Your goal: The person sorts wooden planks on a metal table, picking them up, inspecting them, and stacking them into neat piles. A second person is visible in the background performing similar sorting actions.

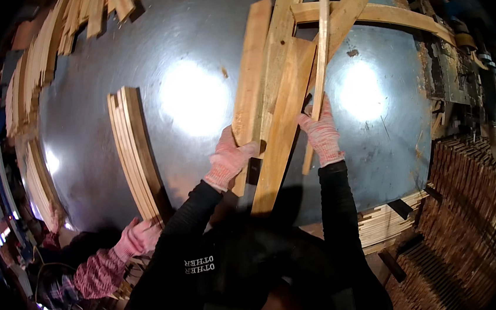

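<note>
My left hand, in a pink-and-white knit glove, closes around the near part of a pale wooden plank. To the right, my gloved right hand grips a narrow wooden strip, which is turned on edge and points away from me. Between my hands lie a knotty plank and a wider orange-toned plank, overlapping lengthwise. Another plank slants beneath the strip. A long board runs off to the far right. My fingertips are partly hidden behind the wood.
A smooth metal table carries the wood. At left, a co-worker's gloved hand touches a bundle of strips. More strips line the far left edge. Stacked wood stands at the lower right, below machinery.
</note>
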The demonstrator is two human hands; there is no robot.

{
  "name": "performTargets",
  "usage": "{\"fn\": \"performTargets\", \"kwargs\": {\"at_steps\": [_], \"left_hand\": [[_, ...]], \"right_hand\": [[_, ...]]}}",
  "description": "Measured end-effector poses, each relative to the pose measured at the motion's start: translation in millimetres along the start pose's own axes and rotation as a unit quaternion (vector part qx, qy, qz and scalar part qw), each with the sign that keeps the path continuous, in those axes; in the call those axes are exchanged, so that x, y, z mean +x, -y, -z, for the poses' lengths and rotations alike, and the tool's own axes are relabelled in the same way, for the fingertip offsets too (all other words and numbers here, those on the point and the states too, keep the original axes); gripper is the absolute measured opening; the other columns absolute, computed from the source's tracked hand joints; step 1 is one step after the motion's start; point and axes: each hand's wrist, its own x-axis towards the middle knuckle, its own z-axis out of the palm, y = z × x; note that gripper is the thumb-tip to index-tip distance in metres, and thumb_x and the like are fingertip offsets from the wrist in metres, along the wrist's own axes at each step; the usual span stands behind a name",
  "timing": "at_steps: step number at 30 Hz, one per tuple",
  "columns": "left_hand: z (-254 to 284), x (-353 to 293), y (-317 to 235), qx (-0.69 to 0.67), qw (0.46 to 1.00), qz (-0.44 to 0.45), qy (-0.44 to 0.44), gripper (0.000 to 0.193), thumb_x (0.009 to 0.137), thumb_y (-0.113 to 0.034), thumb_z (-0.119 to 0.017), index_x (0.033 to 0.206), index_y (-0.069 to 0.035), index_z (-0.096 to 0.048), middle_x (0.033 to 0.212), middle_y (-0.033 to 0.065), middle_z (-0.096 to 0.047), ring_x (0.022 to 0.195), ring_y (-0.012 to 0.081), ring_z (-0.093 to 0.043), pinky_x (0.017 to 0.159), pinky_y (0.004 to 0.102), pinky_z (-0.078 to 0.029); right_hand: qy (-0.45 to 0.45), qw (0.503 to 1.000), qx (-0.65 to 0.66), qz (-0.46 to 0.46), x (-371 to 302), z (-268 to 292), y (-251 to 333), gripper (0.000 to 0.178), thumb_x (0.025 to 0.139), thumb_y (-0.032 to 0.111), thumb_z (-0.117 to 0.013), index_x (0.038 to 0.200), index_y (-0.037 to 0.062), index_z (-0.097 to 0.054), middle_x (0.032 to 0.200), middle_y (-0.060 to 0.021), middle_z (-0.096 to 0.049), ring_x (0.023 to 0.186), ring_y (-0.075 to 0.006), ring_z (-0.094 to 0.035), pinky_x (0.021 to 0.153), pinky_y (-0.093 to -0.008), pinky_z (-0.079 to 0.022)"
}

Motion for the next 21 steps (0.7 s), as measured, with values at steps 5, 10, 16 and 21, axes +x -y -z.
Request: {"fn": "performTargets", "kwargs": {"at_steps": [5, 10, 16, 21], "left_hand": [[87.8, -36.4, 92.2, -0.276, 0.96, -0.026, 0.031, 0.065, 0.083, -0.02, -0.073, 0.138, 0.004, -0.048, 0.107, 0.0149, -0.065, 0.093, 0.024, -0.065, 0.086, 0.0381, -0.057], [120.1, -55.1, 86.4, -0.428, 0.893, 0.026, 0.137, 0.064, 0.091, -0.029, -0.065, 0.142, 0.004, -0.044, 0.11, 0.0226, -0.065, 0.098, 0.0335, -0.067, 0.089, 0.0464, -0.057], [118.5, -36.4, 140.4, -0.349, 0.919, -0.02, 0.18, 0.065, 0.092, -0.052, -0.067, 0.129, -0.001, -0.055, 0.106, 0.0153, -0.068, 0.101, 0.0287, -0.067, 0.086, 0.0434, -0.058], [109.1, -56.9, 112.6, -0.389, 0.913, 0.054, 0.11, 0.041, 0.084, -0.016, -0.072, 0.115, 0.007, -0.059, 0.097, 0.0188, -0.069, 0.085, 0.0322, -0.072, 0.078, 0.0438, -0.061]], "right_hand": [[0.092, 0.976, 0.178, -0.09, -70.6, -8.1, 34.7, 0.057, 0.09, 0.01, -0.07, 0.142, 0.0062, -0.046, 0.104, -0.0062, -0.062, 0.091, -0.0152, -0.062, 0.082, -0.0325, -0.056], [0.306, 0.853, 0.411, -0.1, -121.8, -85.7, 59.9, 0.031, 0.091, 0.01, -0.067, 0.119, 0.0, -0.058, 0.104, -0.0128, -0.065, 0.088, -0.0233, -0.068, 0.082, -0.0419, -0.061], [0.188, 0.835, -0.432, 0.285, -136.1, -175.5, 16.0, 0.073, 0.095, 0.055, -0.054, 0.138, -0.0029, -0.049, 0.131, -0.0286, -0.058, 0.122, -0.0433, -0.056, 0.106, -0.0483, -0.044], [-0.125, 0.861, -0.47, 0.149, -136.9, -119.3, -21.1, 0.109, 0.077, 0.044, -0.078, 0.158, 0.008, -0.014, 0.153, -0.0251, -0.035, 0.13, -0.0406, -0.051, 0.106, -0.0465, -0.043]]}}
